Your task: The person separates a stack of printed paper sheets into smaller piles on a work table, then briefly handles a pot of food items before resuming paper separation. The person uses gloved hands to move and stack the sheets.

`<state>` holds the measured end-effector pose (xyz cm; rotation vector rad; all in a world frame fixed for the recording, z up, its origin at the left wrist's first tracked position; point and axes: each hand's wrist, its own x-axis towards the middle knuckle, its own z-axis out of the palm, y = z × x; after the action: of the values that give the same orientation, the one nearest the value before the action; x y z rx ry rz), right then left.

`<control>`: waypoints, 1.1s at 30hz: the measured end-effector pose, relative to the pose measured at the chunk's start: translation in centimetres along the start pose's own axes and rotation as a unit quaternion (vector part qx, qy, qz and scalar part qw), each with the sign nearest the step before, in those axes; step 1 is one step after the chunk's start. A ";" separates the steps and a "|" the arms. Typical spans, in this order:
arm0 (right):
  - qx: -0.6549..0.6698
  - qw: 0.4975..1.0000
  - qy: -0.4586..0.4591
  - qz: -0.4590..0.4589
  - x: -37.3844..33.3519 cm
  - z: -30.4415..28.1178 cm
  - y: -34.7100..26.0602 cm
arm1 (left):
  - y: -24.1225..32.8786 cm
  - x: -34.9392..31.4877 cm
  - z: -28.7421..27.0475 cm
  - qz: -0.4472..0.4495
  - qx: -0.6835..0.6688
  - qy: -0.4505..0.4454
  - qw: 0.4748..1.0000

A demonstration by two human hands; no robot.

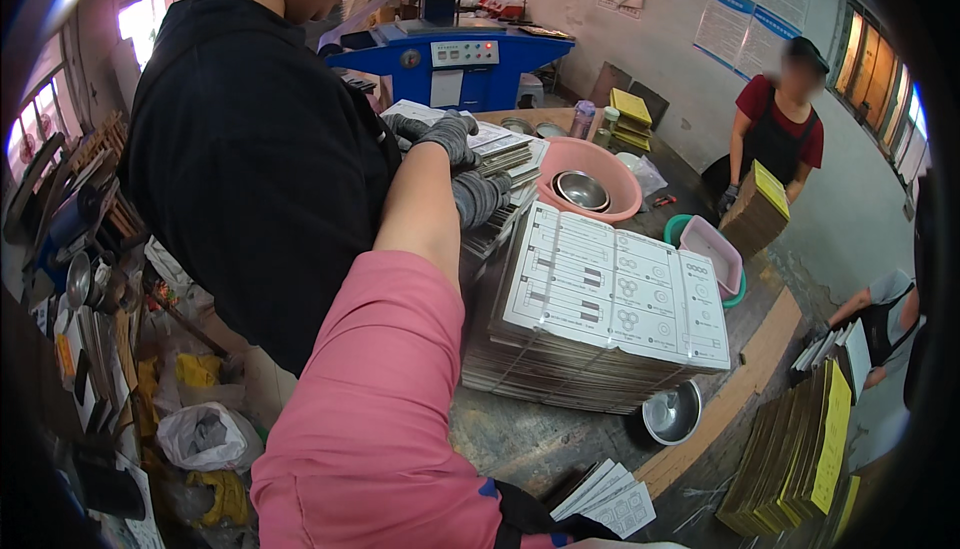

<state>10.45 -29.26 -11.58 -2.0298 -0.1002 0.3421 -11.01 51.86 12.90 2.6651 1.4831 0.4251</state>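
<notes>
My left hand (449,139), in a grey glove, reaches past a person in black and bends its fingers over the edge of printed cardboard sheets (507,159). The finger ends are partly hidden. Two more grey gloves are close by: one beside mine, another (482,197) showing past my forearm against the sheets. Whose hand that last one is, I cannot tell for sure. In front of the loose sheets stands a tall strapped stack of printed boards (610,284). My right hand is out of the picture.
A pink basin (618,176) holds metal bowls beyond the stack. Another metal bowl (672,413) sits at its near side. Fanned cards (607,499) and yellow-topped bundles (790,449) lie nearer. A person in red (785,114) grips a bundle; a blue machine (450,64) stands behind.
</notes>
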 end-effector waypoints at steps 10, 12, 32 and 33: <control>0.014 0.998 0.005 0.057 -0.4 0.6 -3.6 | -0.7 -0.5 1.0 -0.052 -0.068 -0.126 0.988; 0.003 0.998 -0.012 0.056 -0.5 0.6 -3.9 | -0.9 -0.5 1.1 -0.036 -0.061 -0.131 0.989; 0.037 0.998 0.026 0.052 -1.2 0.2 -2.1 | 0.1 -0.1 1.2 -0.026 -0.025 -0.134 0.990; 0.033 0.998 0.025 0.048 -1.2 0.3 -2.3 | -0.2 0.2 1.5 -0.021 -0.027 -0.124 0.992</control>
<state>9.43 -28.14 -9.46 -1.9798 0.0394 0.3504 -10.70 52.22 11.46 2.5308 1.4280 0.1219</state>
